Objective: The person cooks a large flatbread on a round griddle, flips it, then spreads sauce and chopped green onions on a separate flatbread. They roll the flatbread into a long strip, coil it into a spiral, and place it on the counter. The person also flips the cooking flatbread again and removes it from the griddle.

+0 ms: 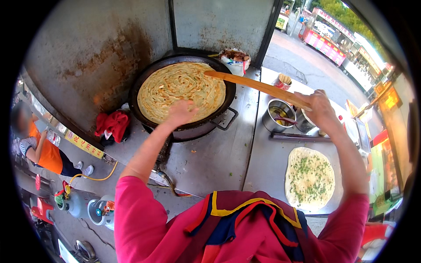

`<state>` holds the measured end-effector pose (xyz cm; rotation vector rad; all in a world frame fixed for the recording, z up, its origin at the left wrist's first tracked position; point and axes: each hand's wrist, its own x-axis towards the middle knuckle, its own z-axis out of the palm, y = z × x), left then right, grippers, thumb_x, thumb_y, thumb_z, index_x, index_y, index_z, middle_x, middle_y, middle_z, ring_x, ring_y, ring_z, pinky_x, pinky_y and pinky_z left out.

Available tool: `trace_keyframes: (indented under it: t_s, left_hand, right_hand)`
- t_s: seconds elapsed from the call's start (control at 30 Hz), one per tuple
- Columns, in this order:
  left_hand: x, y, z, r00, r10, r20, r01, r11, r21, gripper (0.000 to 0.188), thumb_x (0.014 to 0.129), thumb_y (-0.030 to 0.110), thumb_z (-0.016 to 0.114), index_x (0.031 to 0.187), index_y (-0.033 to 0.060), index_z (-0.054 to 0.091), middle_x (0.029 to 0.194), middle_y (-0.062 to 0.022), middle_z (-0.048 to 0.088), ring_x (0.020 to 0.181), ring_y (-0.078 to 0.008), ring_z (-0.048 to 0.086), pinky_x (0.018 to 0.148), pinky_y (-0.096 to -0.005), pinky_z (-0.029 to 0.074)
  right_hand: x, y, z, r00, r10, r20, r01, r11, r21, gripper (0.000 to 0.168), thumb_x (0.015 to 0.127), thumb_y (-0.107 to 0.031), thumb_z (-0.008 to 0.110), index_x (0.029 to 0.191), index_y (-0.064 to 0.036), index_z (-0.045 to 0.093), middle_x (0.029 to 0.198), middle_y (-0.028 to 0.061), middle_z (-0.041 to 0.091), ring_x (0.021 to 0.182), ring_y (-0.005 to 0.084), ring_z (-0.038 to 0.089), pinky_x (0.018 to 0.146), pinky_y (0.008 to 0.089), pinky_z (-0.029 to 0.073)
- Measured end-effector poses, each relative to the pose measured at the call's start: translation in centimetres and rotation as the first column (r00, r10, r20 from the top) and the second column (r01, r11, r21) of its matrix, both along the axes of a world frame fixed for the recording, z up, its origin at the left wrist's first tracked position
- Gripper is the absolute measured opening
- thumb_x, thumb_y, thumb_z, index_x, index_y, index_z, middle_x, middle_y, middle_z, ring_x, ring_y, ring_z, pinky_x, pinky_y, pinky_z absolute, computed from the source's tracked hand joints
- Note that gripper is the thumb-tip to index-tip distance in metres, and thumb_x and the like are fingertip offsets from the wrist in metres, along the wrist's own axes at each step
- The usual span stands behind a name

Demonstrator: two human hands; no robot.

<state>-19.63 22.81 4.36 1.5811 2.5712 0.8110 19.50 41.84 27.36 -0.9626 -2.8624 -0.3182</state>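
Observation:
A browned, coiled flatbread point(181, 88) lies in a wide black pan point(133, 98). My left hand point(182, 112), empty with fingers apart, is at the bread's near edge; whether it touches the bread I cannot tell. My right hand point(317, 105) grips one end of a long, flat wooden paddle point(256, 86), whose tip reaches over the bread's right part. On the metal counter point(210, 164), below my right forearm, lies a flat piece of raw dough point(309, 179) sprinkled with chopped green onion. A dark rolling pin point(299, 137) is just beyond it.
A steel pot of oil point(279, 115) stands near my right hand, with a cup of sticks point(283, 81) behind. The pan's handle point(230, 122) juts out. A red cloth point(113, 126) and metal screens point(108, 39) border the pan. Gas cylinders point(102, 210) and a person point(46, 144) are at left.

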Motion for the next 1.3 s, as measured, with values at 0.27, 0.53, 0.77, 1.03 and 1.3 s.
trace_keyframes:
  t_s: [0.27,0.53,0.77,1.03,1.3]
  left_hand:
    - [-11.2,-4.6,0.1,0.937,0.3,-0.177,-0.348,0.796,-0.494,0.045,0.086,0.047,0.064,0.103,0.006,0.071,0.118,-0.0184,0.066,0.121,-0.0348,0.056,0.106,-0.0656,0.026]
    - [-13.2,-5.7,-3.6,0.968,0.15,-0.199,-0.223,0.879,-0.421,0.049,0.086,0.05,0.06,0.091,0.0034,0.074,0.099,-0.0177,0.071,0.102,-0.0349,0.065,0.102,-0.0534,0.038]
    - [-2.1,-2.9,-2.4,0.989,0.073,-0.13,-0.073,0.997,0.006,0.056,0.085,0.049,0.062,0.118,0.0026,0.065,0.114,-0.0199,0.067,0.11,-0.0345,0.062,0.108,-0.0578,0.032]
    - [21.1,-5.5,0.7,0.808,-0.586,0.063,0.545,0.784,0.297,0.042,0.082,0.02,0.074,0.12,0.0049,0.065,0.122,-0.021,0.063,0.114,-0.0403,0.059,0.104,-0.0486,0.043]
    - [30.3,-3.4,-4.4,0.581,-0.742,0.334,0.729,0.657,0.193,0.044,0.085,0.016,0.072,0.126,0.0033,0.06,0.13,-0.0215,0.058,0.115,-0.0387,0.059,0.096,-0.0422,0.048]
  right_hand:
    - [2.8,-6.6,5.4,0.961,0.178,0.213,-0.246,0.901,0.358,0.058,0.072,0.012,0.06,0.126,-0.011,0.064,0.086,0.0099,0.062,0.099,0.0286,0.054,0.088,0.036,0.049]
    - [-2.4,-6.5,5.7,0.93,0.336,0.152,-0.368,0.826,0.428,0.04,0.076,0.006,0.063,0.114,-0.007,0.068,0.082,0.0102,0.063,0.095,0.0288,0.056,0.079,0.0356,0.053]
    - [-4.4,4.7,-6.3,0.938,0.324,-0.121,-0.317,0.945,0.075,0.054,0.074,0.002,0.068,0.126,-0.011,0.065,0.083,0.0167,0.069,0.076,0.0256,0.066,0.073,0.0355,0.055]
    - [-2.7,-2.8,-19.8,0.839,-0.082,-0.538,-0.293,0.764,-0.575,0.076,0.07,-0.015,0.075,0.14,-0.001,0.048,0.058,-0.0001,0.051,0.053,0.0076,0.047,0.049,0.0306,0.043]
    - [-2.3,-4.8,-21.1,0.818,-0.125,-0.561,-0.3,0.739,-0.603,0.083,0.078,-0.047,0.071,0.142,-0.002,0.044,0.083,0.0194,0.069,0.081,0.0376,0.067,0.077,0.0419,0.052]
